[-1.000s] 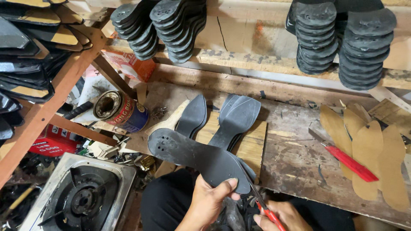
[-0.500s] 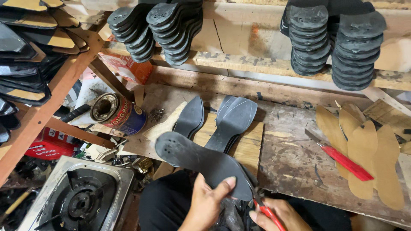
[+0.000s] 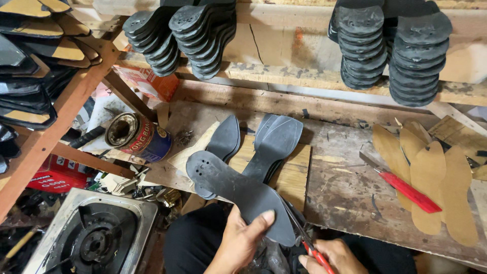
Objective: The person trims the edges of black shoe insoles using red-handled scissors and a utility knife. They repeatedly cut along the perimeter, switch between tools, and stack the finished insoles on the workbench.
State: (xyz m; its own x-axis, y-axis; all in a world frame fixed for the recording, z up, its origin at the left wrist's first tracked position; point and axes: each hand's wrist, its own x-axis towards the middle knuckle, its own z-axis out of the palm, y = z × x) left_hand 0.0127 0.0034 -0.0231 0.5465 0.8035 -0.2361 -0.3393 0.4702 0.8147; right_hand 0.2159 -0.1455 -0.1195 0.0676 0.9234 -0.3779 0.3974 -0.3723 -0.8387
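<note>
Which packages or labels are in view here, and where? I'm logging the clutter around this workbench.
Round metal tin with red and blue label: on its side, bench's left end.
Orange-red printed cardboard box: behind the tin, under the shelf.
Red printed box: lower left, beneath the slanted wooden rack.

sole (image 3: 238, 190) before two soles on board (image 3: 291, 175), can (image 3: 137, 136) left, knife (image 3: 406, 189) on insoles (image 3: 441, 187) right
</note>
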